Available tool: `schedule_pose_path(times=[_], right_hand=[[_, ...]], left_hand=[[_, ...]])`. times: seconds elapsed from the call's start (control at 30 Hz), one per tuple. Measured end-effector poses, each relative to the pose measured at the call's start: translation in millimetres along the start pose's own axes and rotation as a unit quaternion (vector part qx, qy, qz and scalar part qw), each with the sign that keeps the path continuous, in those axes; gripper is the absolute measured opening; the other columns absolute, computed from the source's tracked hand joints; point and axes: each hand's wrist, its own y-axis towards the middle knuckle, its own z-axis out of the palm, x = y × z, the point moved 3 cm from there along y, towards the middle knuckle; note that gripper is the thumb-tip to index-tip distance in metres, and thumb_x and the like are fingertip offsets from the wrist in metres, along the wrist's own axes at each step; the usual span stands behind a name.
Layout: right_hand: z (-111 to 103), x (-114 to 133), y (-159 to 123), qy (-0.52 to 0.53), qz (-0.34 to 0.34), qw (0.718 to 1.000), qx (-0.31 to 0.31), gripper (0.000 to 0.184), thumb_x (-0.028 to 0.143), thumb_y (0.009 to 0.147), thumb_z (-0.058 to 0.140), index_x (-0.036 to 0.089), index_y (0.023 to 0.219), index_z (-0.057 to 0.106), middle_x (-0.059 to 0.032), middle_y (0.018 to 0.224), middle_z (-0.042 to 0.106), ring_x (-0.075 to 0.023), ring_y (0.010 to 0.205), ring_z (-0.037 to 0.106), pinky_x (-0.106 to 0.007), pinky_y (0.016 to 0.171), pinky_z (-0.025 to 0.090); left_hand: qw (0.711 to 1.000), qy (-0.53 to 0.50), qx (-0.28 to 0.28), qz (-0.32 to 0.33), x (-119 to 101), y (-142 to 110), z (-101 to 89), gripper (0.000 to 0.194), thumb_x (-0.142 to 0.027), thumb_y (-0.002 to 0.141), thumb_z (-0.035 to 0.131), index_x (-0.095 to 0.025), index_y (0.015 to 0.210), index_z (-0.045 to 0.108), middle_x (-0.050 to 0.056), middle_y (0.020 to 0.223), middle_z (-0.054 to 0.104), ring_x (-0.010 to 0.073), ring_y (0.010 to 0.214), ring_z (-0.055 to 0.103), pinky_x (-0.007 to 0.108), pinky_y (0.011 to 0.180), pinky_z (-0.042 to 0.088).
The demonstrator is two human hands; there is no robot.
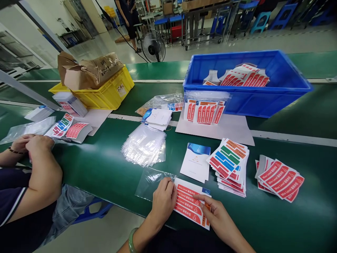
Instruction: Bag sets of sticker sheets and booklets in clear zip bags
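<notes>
At the front edge of the table, my left hand (163,197) is closed, its fingers pinched at the mouth of a clear plastic bag (147,183) that lies flat. Against those fingers rests a sheet of red label stickers (188,203), with a blue-topped booklet and an orange-printed sheet showing from under it. My right hand (214,212) grips this set by its right side, thumb and fingers over the labels. Just beyond lie a white and blue booklet stack (195,163), a pile of multicoloured sticker sheets (230,163) and a pile of red sticker sheets (281,179).
Loose clear bags (144,146) are heaped left of centre, with booklets (158,117) behind. A blue bin (250,95) holds sticker sheets; filled bags (205,110) lean on it. A yellow crate (116,91) carries brown paper packaging. A co-worker's hands (37,142) work at left.
</notes>
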Motion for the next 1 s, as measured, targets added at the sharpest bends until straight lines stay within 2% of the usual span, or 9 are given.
schedule_pose_path(times=[0.17,0.33,0.6,0.73,0.87,0.93,1.0], right_hand=[[-2.1,-0.6,0.8,0.000,-0.016,1.000,0.007,0.052,0.058,0.090,0.050,0.022,0.126,0.060,-0.0115,0.114,0.067,-0.0251,0.093,0.064,-0.036,0.079,0.056],[-4.1,-0.8,-1.5,-0.006,-0.024,1.000,0.019,0.046,0.055,0.090,0.053,0.025,0.123,0.062,-0.0111,0.122,0.064,-0.0265,0.103,0.062,-0.033,0.080,0.055],[-2.3,-0.5,5.4,0.010,-0.014,1.000,0.017,0.052,0.059,0.088,0.054,0.021,0.122,0.063,-0.0120,0.112,0.068,-0.0263,0.093,0.065,-0.037,0.079,0.054],[4.3,-4.3,6.9,0.036,-0.017,0.999,-0.014,0.060,0.061,0.086,0.054,0.019,0.128,0.058,-0.0121,0.110,0.069,-0.0247,0.087,0.066,-0.036,0.076,0.054],[9.4,-5.9,6.3,0.009,-0.038,0.998,-0.050,0.061,0.060,0.090,0.048,0.017,0.133,0.053,-0.0127,0.112,0.068,-0.0238,0.084,0.066,-0.034,0.071,0.055],[11.4,-4.2,5.8,-0.035,-0.061,0.995,-0.068,0.055,0.056,0.092,0.046,0.018,0.130,0.056,-0.0134,0.115,0.067,-0.0255,0.090,0.067,-0.034,0.073,0.056],[12.8,-1.1,5.3,-0.082,-0.094,0.988,-0.094,0.048,0.052,0.094,0.045,0.019,0.125,0.061,-0.0132,0.121,0.065,-0.0277,0.104,0.064,-0.035,0.082,0.055]], left_hand=[[0.999,-0.020,-0.003,0.032,0.0,-1.7,1.6,0.010,-0.012,0.092,0.046,-0.018,0.089,0.053,0.005,0.096,0.060,0.0145,0.085,0.060,0.024,0.073,0.049],[0.999,-0.030,-0.021,0.015,4.0,0.0,-0.3,0.008,-0.012,0.091,0.048,-0.018,0.088,0.052,0.005,0.093,0.058,0.0148,0.080,0.058,0.025,0.069,0.048],[0.997,-0.049,-0.001,0.061,1.3,-1.6,2.7,0.009,-0.013,0.092,0.047,-0.018,0.093,0.054,0.005,0.096,0.060,0.0160,0.087,0.058,0.026,0.074,0.049],[0.999,-0.035,0.025,0.030,1.6,1.4,-1.7,0.010,-0.014,0.093,0.045,-0.018,0.088,0.053,0.005,0.091,0.058,0.0159,0.082,0.057,0.027,0.070,0.048],[0.997,-0.027,0.077,0.015,-2.6,3.6,-8.2,0.014,-0.017,0.094,0.042,-0.019,0.083,0.050,0.002,0.085,0.056,0.0148,0.076,0.055,0.025,0.062,0.044],[0.995,-0.028,0.095,0.014,-4.6,3.8,-11.7,0.015,-0.017,0.095,0.040,-0.019,0.082,0.048,0.002,0.085,0.056,0.0144,0.075,0.055,0.025,0.062,0.043],[0.994,-0.027,0.101,0.010,-5.4,3.8,-15.3,0.016,-0.017,0.095,0.039,-0.019,0.081,0.046,0.002,0.085,0.055,0.0143,0.075,0.054,0.025,0.063,0.043]])
